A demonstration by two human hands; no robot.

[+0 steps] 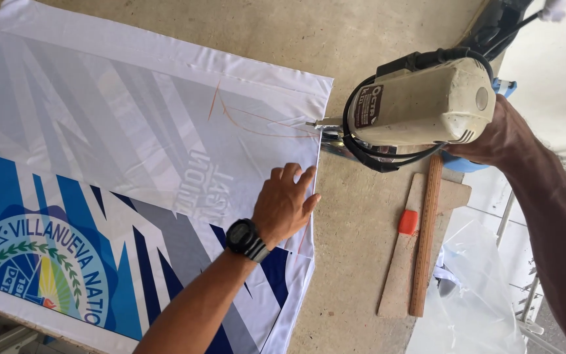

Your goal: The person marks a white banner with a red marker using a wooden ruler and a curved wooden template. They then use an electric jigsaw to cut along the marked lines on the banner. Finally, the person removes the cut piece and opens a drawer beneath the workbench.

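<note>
**Hand flat on printed fabric, cutting machine at the edge**

The left hand [285, 204] lies open and flat on the printed fabric [132, 164], with the fingers spread and pointing toward the right edge of the cloth. A black digital watch [246, 239] sits on the wrist of this hand. The fabric is spread on a beige table [355, 249]. It is mostly white and grey with slanted stripes, and its lower part has blue stripes and a round coloured emblem [37, 265] at the lower left. Thin orange chalk lines [250, 118] are drawn on the white part, near the right edge and just above the left hand.

The right hand [496, 134] is closed around the back side of an electric cutting machine [424, 98], which has a cream-coloured motor housing and a black cable looped around it. The fingers of this hand are hidden behind the machine. The machine stands on the table just beside the right edge of the fabric, and its metal front part [325, 124] is touching this edge, close to the end of the chalk lines.

On the bare table to the right of the left hand lies a wooden ruler [425, 242] over a flat wooden board [397, 269], with a small orange piece [408, 222] just beside the ruler. A clear plastic sheet [473, 295] hangs at the lower right, past the table edge.
</note>
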